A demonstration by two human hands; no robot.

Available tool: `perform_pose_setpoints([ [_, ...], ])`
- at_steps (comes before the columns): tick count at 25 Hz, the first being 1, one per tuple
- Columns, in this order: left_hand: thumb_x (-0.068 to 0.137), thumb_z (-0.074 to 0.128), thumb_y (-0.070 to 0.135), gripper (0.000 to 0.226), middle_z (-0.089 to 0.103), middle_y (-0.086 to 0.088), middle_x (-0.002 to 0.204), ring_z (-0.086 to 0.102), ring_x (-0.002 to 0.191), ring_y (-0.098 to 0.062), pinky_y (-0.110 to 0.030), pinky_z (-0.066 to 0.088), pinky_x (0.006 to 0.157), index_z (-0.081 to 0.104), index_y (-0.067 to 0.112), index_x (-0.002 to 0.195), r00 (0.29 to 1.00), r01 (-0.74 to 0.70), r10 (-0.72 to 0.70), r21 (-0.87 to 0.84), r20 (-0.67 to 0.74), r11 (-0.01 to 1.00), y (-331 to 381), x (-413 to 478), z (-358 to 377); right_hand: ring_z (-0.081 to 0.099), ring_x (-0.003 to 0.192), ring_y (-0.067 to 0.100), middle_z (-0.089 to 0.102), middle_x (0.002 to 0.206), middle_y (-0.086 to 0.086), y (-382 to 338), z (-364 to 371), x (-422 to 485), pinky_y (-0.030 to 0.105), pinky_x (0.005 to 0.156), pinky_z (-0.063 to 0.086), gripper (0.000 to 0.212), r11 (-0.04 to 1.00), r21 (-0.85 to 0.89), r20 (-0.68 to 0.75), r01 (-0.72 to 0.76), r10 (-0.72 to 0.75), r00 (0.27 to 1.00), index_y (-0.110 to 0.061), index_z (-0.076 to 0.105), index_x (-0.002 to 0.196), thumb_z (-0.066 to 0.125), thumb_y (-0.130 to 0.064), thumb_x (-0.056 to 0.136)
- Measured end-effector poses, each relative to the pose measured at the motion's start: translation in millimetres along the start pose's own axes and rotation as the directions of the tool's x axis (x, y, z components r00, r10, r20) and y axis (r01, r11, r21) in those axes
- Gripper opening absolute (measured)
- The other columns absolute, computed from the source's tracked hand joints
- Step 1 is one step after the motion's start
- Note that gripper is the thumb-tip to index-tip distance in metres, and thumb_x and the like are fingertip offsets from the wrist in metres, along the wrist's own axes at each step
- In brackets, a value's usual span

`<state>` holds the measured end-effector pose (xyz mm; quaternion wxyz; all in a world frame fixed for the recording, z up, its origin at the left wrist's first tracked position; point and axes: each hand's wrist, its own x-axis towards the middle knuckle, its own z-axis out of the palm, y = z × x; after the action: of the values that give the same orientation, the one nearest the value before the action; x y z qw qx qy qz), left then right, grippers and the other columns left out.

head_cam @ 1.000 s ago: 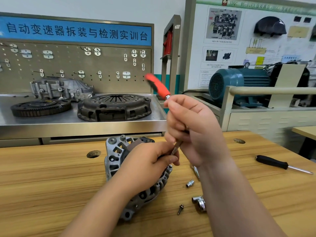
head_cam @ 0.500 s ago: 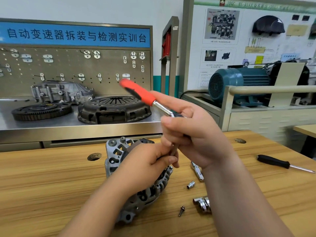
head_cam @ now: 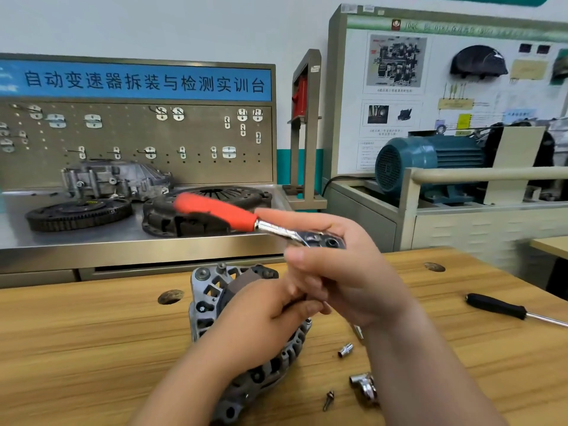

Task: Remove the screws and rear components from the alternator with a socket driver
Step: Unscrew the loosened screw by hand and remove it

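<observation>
The grey alternator [head_cam: 212, 305] lies on the wooden table [head_cam: 92, 348], its rear face toward me. My left hand [head_cam: 264, 315] lies over its top with fingers curled round the shaft of the tool where it meets the alternator. My right hand [head_cam: 344, 272] grips the head of a ratchet socket driver [head_cam: 319, 239]; its red handle [head_cam: 215, 210] points up and to the left. The socket end is hidden between my hands. A loose screw [head_cam: 328, 400] lies on the table near my right forearm.
A small socket [head_cam: 345, 349] and a larger chrome adapter [head_cam: 364, 387] lie beside the screw. A black-handled screwdriver [head_cam: 504, 309] rests at the right. Behind the table is a steel bench with a clutch plate [head_cam: 172, 216], a ring gear [head_cam: 76, 213] and a pegboard; a teal motor [head_cam: 430, 161] at right.
The red handle has swung down and to the left, from steeply raised to nearly level. My right hand turned with it. My left hand stayed on the alternator.
</observation>
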<state>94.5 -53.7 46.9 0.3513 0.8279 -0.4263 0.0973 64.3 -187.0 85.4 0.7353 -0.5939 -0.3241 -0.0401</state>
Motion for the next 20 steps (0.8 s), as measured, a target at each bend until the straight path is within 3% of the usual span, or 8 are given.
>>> perform_pose_setpoints([
  [2,0.094,0.052,0.026,0.031,0.059,0.037,0.075,0.053,0.076,0.018,-0.004,0.038,0.064,0.058,0.047,0.073,1.000,0.005,-0.005,0.037,0.011,0.999,1.3,-0.8,1.4,0.040,0.040,0.010,0.047,0.047,-0.002,0.5,-2.0,-2.0,0.047,0.056,0.039,0.044,0.999,-0.029,0.011,0.027,-0.027,1.000,-0.014,0.065,0.122,0.059,-0.003,0.080],
  [4,0.094,0.051,0.022,0.027,0.059,0.032,0.066,0.052,0.065,0.016,-0.007,0.037,0.056,0.058,0.037,0.072,1.000,0.011,-0.010,0.064,-0.008,0.998,1.2,0.8,3.4,0.048,0.046,0.012,0.054,0.052,-0.002,9.3,7.7,-0.1,0.038,0.054,0.044,0.043,0.985,-0.142,-0.271,0.099,-0.135,0.953,-0.027,0.069,0.115,0.056,-0.005,0.080],
  [6,0.091,0.050,0.014,0.038,0.053,0.039,0.061,0.049,0.059,0.016,-0.009,0.033,0.051,0.047,0.040,0.064,0.999,-0.007,0.011,0.109,-0.034,0.994,1.2,2.7,4.7,0.059,0.058,0.015,0.062,0.064,-0.002,21.8,18.7,2.2,0.029,0.059,0.050,0.037,0.917,-0.358,-0.558,0.173,-0.359,0.748,-0.035,0.069,0.103,0.055,-0.010,0.081],
  [8,0.090,0.049,0.014,0.039,0.051,0.042,0.062,0.049,0.059,0.014,-0.011,0.032,0.050,0.045,0.041,0.063,0.999,-0.021,0.026,0.139,-0.037,0.990,2.4,3.9,5.8,0.063,0.068,0.020,0.065,0.071,0.001,26.4,21.7,2.9,0.030,0.064,0.053,0.029,0.856,-0.490,-0.620,0.167,-0.477,0.623,-0.034,0.069,0.094,0.054,-0.014,0.080],
  [11,0.094,0.049,0.025,0.018,0.057,0.036,0.066,0.052,0.065,0.014,-0.010,0.035,0.054,0.057,0.034,0.081,1.000,-0.017,0.018,0.086,-0.021,0.996,1.2,2.8,5.6,0.054,0.053,0.016,0.058,0.056,0.002,16.3,11.0,1.5,0.029,0.051,0.047,0.026,0.881,-0.450,-0.494,0.146,-0.382,0.781,-0.024,0.071,0.081,0.052,-0.008,0.073],
  [14,0.095,0.046,0.036,0.017,0.065,0.016,0.087,0.057,0.085,0.003,-0.026,0.047,0.075,0.061,0.034,0.088,1.000,-0.017,0.017,0.069,0.004,0.997,-2.8,1.5,6.6,0.047,0.045,0.020,0.053,0.051,0.004,4.7,-0.5,-1.5,0.052,0.050,0.039,0.023,0.974,-0.146,-0.098,0.174,-0.189,0.977,-0.018,0.068,0.077,0.053,-0.003,0.069],
  [17,0.095,0.044,0.034,0.019,0.060,0.018,0.076,0.052,0.074,0.005,-0.019,0.041,0.064,0.056,0.032,0.081,0.999,-0.037,0.038,0.129,-0.006,0.991,-0.9,1.6,8.3,0.050,0.048,0.022,0.054,0.052,0.005,3.6,-6.4,-3.2,0.054,0.054,0.041,0.017,0.981,-0.061,-0.031,0.183,-0.185,0.982,-0.019,0.064,0.071,0.056,-0.004,0.068],
  [20,0.094,0.046,0.025,0.028,0.053,0.038,0.065,0.049,0.062,0.012,-0.013,0.029,0.050,0.044,0.037,0.068,0.999,-0.030,0.035,0.146,-0.032,0.989,2.2,2.2,8.9,0.057,0.059,0.022,0.061,0.060,0.006,15.6,5.9,-1.6,0.033,0.059,0.052,0.016,0.879,-0.429,-0.426,0.208,-0.400,0.811,-0.017,0.059,0.065,0.053,-0.003,0.071],
])
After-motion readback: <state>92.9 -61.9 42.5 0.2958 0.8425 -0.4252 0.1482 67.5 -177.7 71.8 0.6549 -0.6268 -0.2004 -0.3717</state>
